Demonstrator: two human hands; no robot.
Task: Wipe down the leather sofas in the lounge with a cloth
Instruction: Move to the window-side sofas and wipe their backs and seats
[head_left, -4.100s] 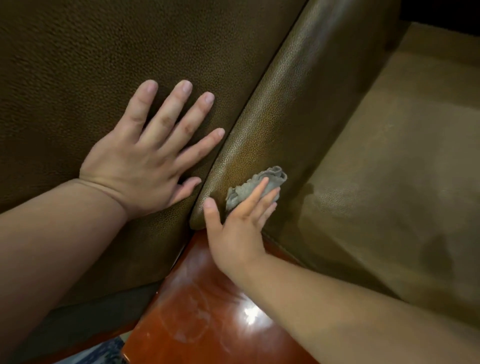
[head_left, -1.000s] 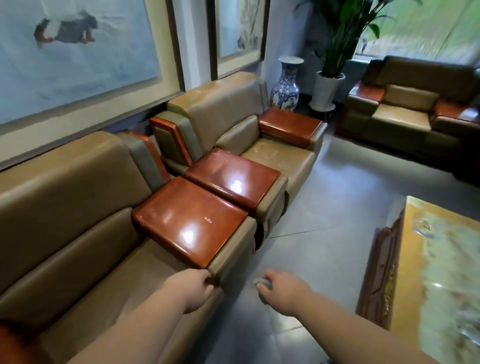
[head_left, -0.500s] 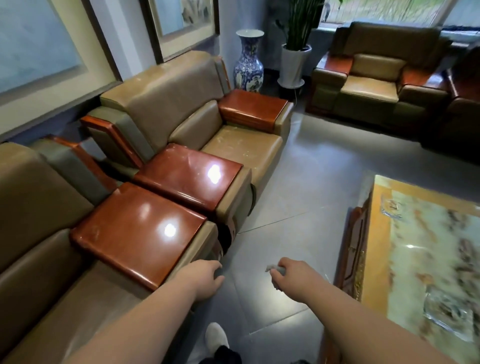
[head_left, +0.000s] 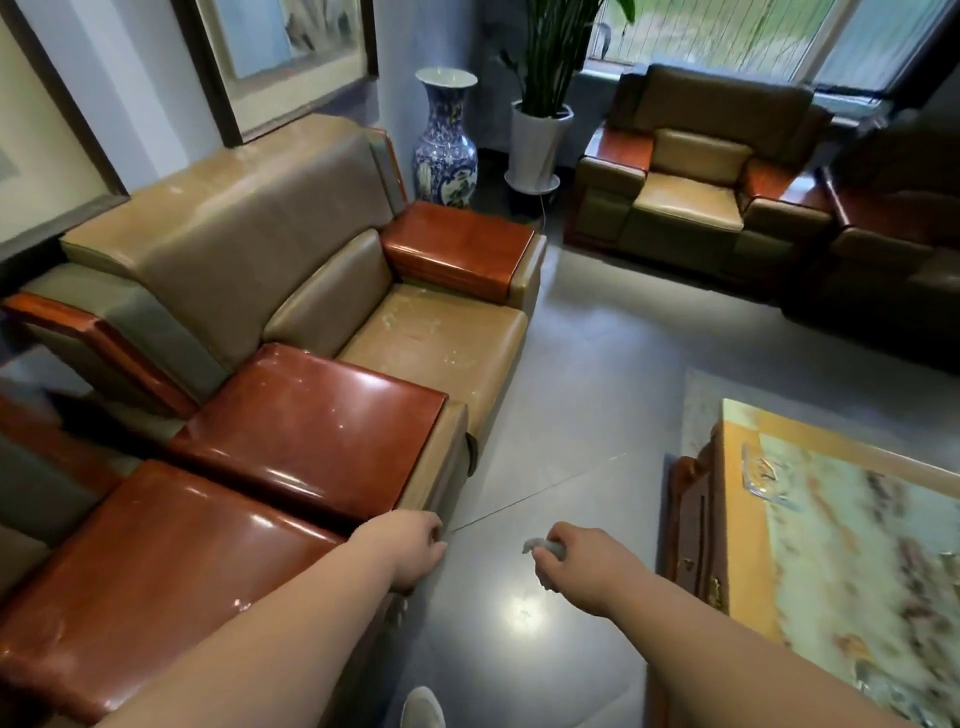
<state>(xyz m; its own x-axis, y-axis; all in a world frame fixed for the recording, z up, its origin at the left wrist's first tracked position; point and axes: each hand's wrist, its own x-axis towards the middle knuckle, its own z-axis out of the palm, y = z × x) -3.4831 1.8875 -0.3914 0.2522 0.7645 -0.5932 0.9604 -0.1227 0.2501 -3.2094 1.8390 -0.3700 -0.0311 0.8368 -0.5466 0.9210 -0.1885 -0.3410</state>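
A tan leather armchair (head_left: 436, 343) with glossy red-brown wooden armrests (head_left: 306, 431) stands ahead on the left, its seat scuffed with pale marks. My right hand (head_left: 582, 561) hangs over the grey floor and grips a small bunched grey cloth (head_left: 543, 545), which pokes out past the fingers. My left hand (head_left: 413, 545) hovers at the front corner of the nearest sofa's wooden armrest (head_left: 156, 582), fingers loosely curled and holding nothing. A second tan armchair (head_left: 691, 202) stands at the far side under the window.
A marble-topped coffee table (head_left: 852, 545) with a carved wooden frame stands close on the right. A blue-and-white vase (head_left: 445, 140) and a potted plant (head_left: 540, 140) fill the far corner. A dark sofa (head_left: 893, 249) lies at the far right. My shoe (head_left: 423, 709) shows below.
I have gone from wiping the leather close up to standing upright. Over the last second the view swung right along the row of seats, and both hands moved with it, the cloth still held.
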